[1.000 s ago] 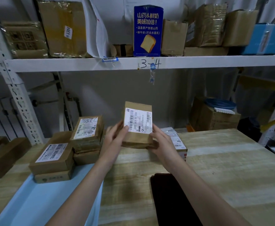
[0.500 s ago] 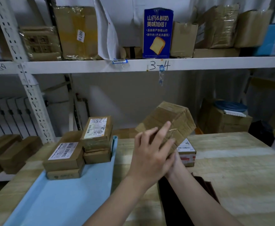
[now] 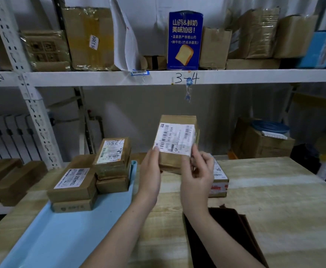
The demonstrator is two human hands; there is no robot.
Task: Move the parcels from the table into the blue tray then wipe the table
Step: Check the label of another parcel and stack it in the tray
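Nearest, at the bottom centre of the frame, a dark brown cloth [image 3: 224, 238] lies flat on the wooden table [image 3: 274, 209], partly under my right forearm. Lower left, the blue tray [image 3: 61, 238] runs up toward mid-left, its near part bare.

Centre frame, both hands up, clear of the table. My left hand [image 3: 150, 171] grips the held parcel [image 3: 175, 140] along its lower left edge, fingers wrapped behind, thumb on the front. My right hand [image 3: 197, 175] pinches its lower right corner, thumb on the white shipping label, fingers curled behind. The parcel stands upright, label facing me, barcodes blurred.

Just behind my right hand, a small labelled box [image 3: 219, 182] with red print sits on the table, half hidden.

Mid-left, at the far end of the tray: a flat labelled parcel [image 3: 73, 182] stacked on a thinner box [image 3: 71, 206], and beside it to the right a taller stack topped by a parcel marked 7780 [image 3: 112, 151] as I read it upside down.

Further back, right of centre, a brown carton [image 3: 260, 146] with a blue coil on top. Upper frame, a white shelf [image 3: 255, 76] marked 3-4 carries cartons and a blue bread box [image 3: 184, 39].
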